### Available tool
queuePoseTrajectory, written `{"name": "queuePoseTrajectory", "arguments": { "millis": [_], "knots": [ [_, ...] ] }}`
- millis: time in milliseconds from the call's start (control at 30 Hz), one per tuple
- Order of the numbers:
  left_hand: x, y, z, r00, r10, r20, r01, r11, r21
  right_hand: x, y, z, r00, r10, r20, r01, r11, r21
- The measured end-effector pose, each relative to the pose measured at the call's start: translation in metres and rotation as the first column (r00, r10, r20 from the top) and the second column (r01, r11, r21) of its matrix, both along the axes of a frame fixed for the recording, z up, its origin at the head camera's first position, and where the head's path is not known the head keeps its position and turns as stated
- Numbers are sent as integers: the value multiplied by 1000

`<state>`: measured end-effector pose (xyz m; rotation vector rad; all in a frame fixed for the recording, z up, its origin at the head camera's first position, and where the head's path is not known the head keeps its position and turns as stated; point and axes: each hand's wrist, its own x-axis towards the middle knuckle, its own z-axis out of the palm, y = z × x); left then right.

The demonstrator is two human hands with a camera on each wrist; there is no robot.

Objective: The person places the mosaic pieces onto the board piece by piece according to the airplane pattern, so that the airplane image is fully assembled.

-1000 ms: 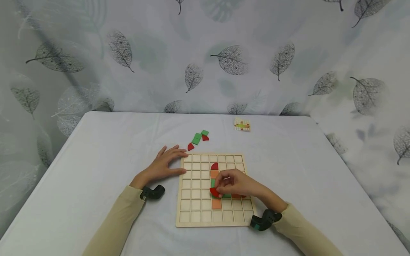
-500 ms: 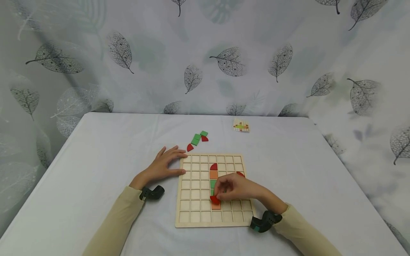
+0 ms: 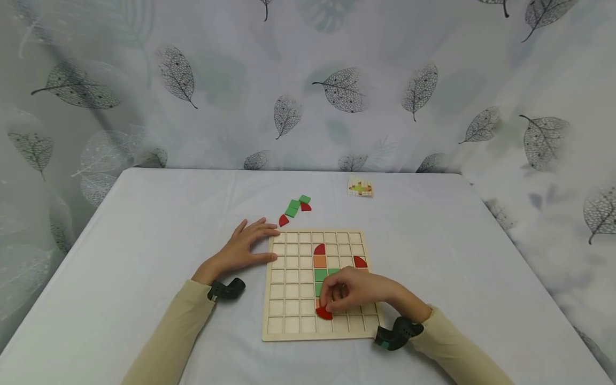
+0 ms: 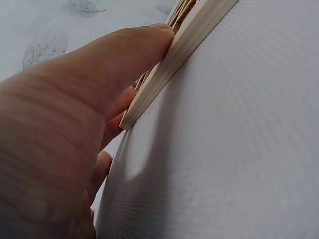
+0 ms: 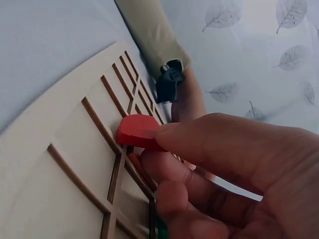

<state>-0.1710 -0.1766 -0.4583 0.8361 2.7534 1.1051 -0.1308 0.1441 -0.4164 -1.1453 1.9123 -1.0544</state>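
Observation:
A wooden grid board (image 3: 289, 322) lies on the white table. My right hand (image 3: 358, 289) pinches a red quarter-circle tile (image 3: 324, 314) between thumb and fingertips, over the cells near the board's front. The right wrist view shows this red tile (image 5: 139, 130) tilted close above the dividers. My left hand (image 3: 240, 251) is spread at the board's left edge, with thumb and fingertips at the rim. In the left wrist view its thumb (image 4: 134, 47) touches the board's side (image 4: 169, 62). Several tiles sit in cells, including an orange square (image 3: 320, 261) and a green square (image 3: 320, 275); my right hand hides others.
Beyond the board lie loose green squares (image 3: 292, 208) and two red quarter-circles, one red piece (image 3: 284, 220) near my left fingertips. A small pattern card (image 3: 360, 187) lies toward the table's far edge. A leaf-print cloth (image 3: 221, 80) hangs behind the table.
My right hand has moved toward the front of the board with the red tile, uncovering a red quarter-circle at the board's right and more green squares. The left hand has stayed at the edge.

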Motion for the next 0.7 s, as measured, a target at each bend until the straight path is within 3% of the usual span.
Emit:
{"name": "queuePoseTrajectory", "arguments": {
  "millis": [400, 700],
  "knots": [
    [0, -1, 0, 1000, -1, -1, 1, 1000, -3, 5, -4, 3, 999, -11, -43, 12, 1000, 24],
    [0, 0, 1, 1000, 0, 3, 0, 1000, -9, 11, -6, 6, 989, -28, -146, 37, 997, 66]
  ]
}}
